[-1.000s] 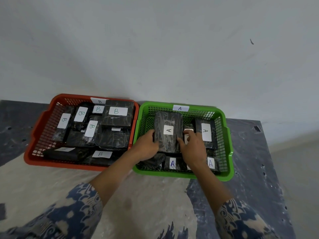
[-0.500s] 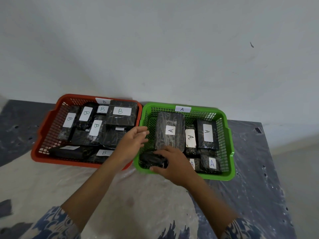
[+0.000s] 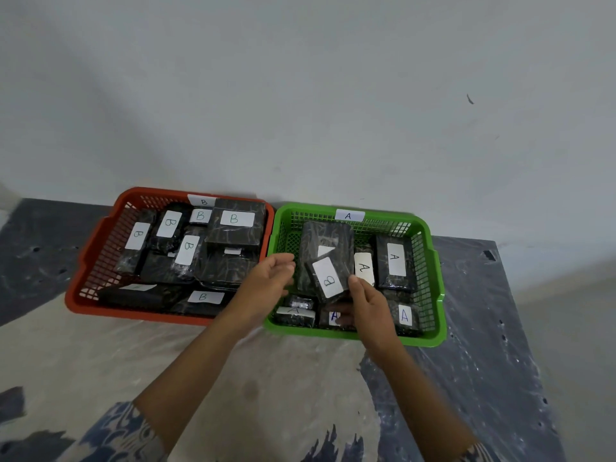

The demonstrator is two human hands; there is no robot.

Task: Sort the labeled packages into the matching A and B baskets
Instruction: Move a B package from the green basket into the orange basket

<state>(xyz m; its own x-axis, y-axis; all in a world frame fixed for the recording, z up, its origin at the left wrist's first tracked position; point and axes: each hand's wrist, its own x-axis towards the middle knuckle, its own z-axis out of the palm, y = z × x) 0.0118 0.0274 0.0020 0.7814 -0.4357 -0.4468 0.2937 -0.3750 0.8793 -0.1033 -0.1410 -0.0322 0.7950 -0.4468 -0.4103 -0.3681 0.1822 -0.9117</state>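
Two baskets stand side by side against the wall on a worn table, rims touching: the red basket at 9 o'clock, tagged B on its far rim, and the green basket at 3 o'clock, tagged A on its far rim. The red basket holds black wrapped packages with white B labels, stacked and overlapping. The green basket holds black packages labelled A, including a tall one at its 3 o'clock side and two small ones along the near wall. The right hand is closed on a small B package, thumb on the top face beside the label, fingers underneath; the package is tilted, raised above the green basket's contents, and overlaps a large package lying behind it. The left hand is open and empty, fingers loosely curled, palm turned toward the B package, hovering over the junction of the two rims at the package's 9 o'clock, near but not touching it. Patterned blue sleeves show at the frame's 6 o'clock edge.
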